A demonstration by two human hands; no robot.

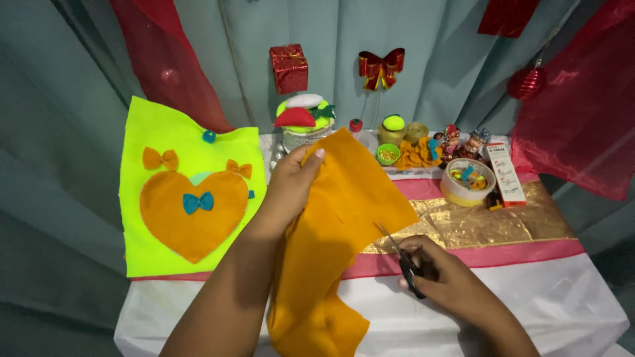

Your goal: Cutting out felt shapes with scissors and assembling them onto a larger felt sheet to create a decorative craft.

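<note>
**Orange felt being cut with scissors at a craft table**

A sheet of orange felt [331, 225] is being held up at the centre of the view by the left hand [288, 188], whose fingers are closed on the sheet's upper edge, the thumb lying across the front. The felt is hanging down from that grip, and its lower end is being left to rest in folds on the white tablecloth [529, 297] toward six o'clock.

At four o'clock from the felt's middle, a pair of dark-handled scissors [400, 258] is being gripped by the right hand [443, 277], the fingers closed through the handles. The blades are being pointed toward eleven o'clock, with their tips touching the felt's right edge; how far they are parted cannot be told.

At nine o'clock from the felt, a lime-green felt panel [159, 125] is being propped upright, with an orange heart [192, 215] and small bows fixed on it. At twelve o'clock, a jar topped with felt shapes [304, 122] is being kept near the curtain. Between one and two o'clock, a roll of tape [467, 182] is being kept on the gold-and-pink runner [476, 228], just beside a white-and-red box [506, 175]. A red gift-box ornament [289, 68] and a red bow [381, 67] are being displayed against the teal curtain [66, 99].
</note>
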